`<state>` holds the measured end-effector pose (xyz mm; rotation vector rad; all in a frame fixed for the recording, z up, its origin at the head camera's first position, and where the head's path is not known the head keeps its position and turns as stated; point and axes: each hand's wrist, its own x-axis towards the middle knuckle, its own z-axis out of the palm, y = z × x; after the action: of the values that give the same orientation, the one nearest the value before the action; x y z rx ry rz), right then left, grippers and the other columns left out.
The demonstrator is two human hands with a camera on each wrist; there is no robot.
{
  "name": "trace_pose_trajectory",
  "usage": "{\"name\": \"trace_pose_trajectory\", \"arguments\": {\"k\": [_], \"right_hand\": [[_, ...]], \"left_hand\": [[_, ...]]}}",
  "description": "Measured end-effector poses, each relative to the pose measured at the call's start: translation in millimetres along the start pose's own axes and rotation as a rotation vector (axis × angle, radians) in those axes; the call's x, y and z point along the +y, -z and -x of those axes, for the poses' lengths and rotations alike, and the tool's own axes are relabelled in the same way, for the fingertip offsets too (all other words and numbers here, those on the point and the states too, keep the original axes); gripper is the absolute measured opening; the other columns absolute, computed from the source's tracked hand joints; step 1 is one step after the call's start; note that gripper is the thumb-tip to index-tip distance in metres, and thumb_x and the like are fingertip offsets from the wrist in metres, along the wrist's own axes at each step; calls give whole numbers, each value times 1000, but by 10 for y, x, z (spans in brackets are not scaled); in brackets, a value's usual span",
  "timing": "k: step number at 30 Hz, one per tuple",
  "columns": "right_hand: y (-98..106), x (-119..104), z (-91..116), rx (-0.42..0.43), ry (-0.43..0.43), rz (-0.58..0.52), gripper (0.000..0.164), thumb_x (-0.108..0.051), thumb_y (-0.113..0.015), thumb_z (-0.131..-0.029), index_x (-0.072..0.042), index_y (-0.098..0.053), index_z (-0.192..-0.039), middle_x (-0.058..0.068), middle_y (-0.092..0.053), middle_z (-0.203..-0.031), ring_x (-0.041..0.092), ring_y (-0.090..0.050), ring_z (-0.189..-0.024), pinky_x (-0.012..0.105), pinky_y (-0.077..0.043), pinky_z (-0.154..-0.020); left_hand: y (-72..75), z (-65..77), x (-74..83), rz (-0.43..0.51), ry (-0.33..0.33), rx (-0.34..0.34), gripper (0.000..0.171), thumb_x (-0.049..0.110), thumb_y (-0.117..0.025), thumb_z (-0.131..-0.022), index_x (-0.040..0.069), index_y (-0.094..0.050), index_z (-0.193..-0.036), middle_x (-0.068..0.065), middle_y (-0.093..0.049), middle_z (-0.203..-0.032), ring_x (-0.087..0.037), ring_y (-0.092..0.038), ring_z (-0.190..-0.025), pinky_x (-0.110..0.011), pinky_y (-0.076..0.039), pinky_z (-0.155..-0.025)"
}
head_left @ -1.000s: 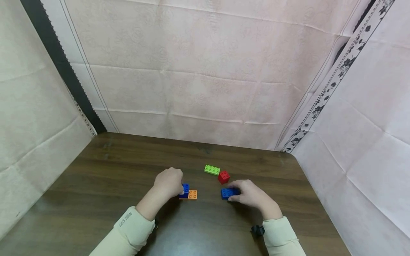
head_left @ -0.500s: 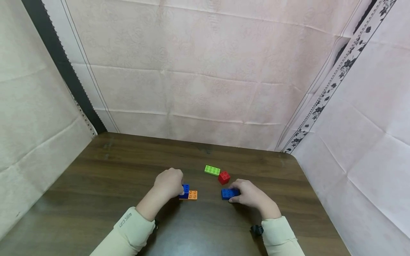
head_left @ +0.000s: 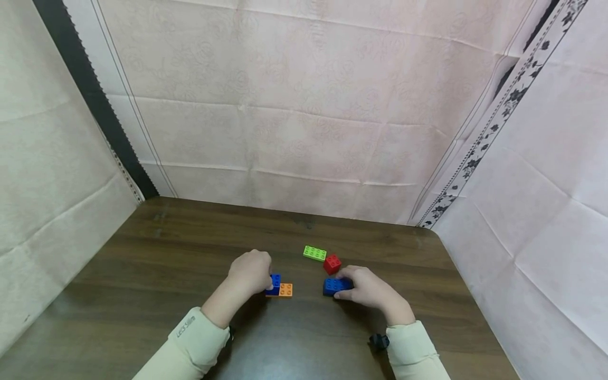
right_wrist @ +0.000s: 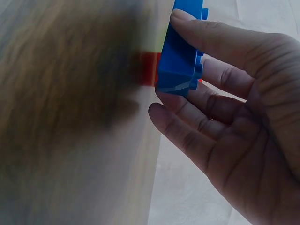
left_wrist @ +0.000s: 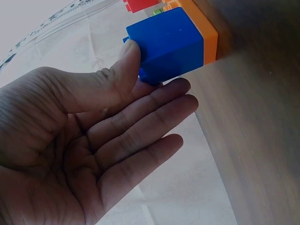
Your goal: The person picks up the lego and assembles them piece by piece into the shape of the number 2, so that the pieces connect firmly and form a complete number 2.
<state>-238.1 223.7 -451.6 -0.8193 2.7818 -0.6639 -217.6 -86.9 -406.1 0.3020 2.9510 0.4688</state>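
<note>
My left hand (head_left: 250, 269) grips a blue block (left_wrist: 171, 44) between thumb and index finger, the other fingers stretched out below it. That block sits on one end of an orange block (head_left: 286, 290), whose studs show on the right. To the right, my right hand (head_left: 363, 287) pinches a longer blue block (head_left: 334, 286) from its right end, thumb on the near side and fingers on the far side. In the right wrist view this long blue block (right_wrist: 180, 56) shows its studs facing the palm side.
Just behind the right hand lies a red block (head_left: 332, 264). A lime green block (head_left: 315, 253) is beside it, farther back on the brown wooden table (head_left: 214, 227). Pale cloth walls (head_left: 304, 116) stand around the table's back and sides.
My right hand has shifted slightly left with the long blue block, closer to the orange one. My left hand keeps its place on the other blue block.
</note>
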Motion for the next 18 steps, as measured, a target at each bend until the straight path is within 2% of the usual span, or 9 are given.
{"name": "trace_pose_trajectory", "arguments": {"k": [10, 18], "right_hand": [[6, -94, -77, 6, 41, -19, 35, -33, -78, -89, -14, -69, -117, -3, -68, -114, 12, -61, -98, 40, -53, -91], [-9, -192, -124, 8, 51, -47, 37, -37, -76, -90, -16, -68, -120, -4, -67, -115, 13, -60, -100, 40, -53, -92]], "left_hand": [[-1, -5, -15, 12, 2, -4, 16, 20, -87, -78, 12, -73, -76, 1, -63, -70, -18, -55, -62, -33, -46, -53], [-9, -14, -56, 58, -7, -2, 18, 21, -89, -76, 11, -78, -87, -2, -69, -80, -17, -57, -66, -37, -52, -60]]}}
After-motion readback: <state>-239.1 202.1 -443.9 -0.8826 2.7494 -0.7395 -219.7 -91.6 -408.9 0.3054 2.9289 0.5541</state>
